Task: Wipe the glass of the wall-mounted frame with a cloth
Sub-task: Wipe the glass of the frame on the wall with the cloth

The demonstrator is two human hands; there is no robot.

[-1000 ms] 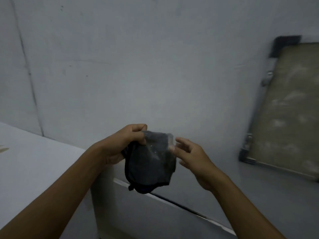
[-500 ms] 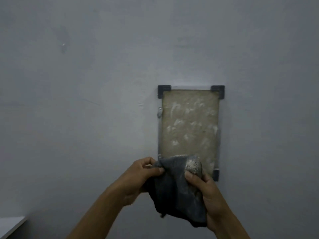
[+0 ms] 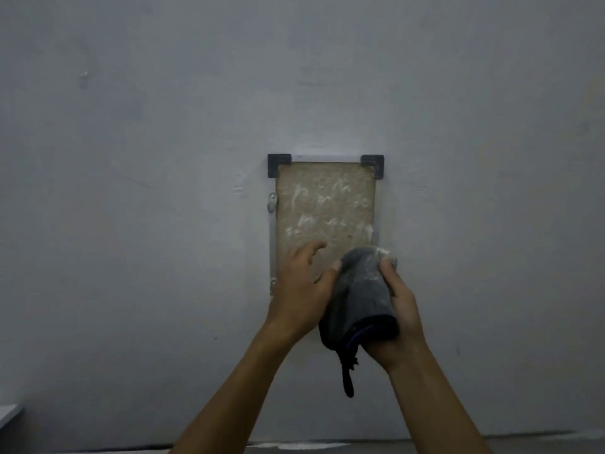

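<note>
The right hand (image 3: 397, 309) has its fingers curled around a dark grey cloth (image 3: 360, 299) and holds it tight. White dust sits on the top of the cloth, and a loose end hangs down. The left hand (image 3: 299, 290) has its fingers spread apart and loose, and its thumb touches the side of the cloth. Both hands are in front of the bottom part of the frame (image 3: 324, 204). The frame hangs on a grey wall (image 3: 131, 224). Its glass has white smudges.

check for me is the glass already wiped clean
No, white smears still cover the glass above the cloth.
</note>
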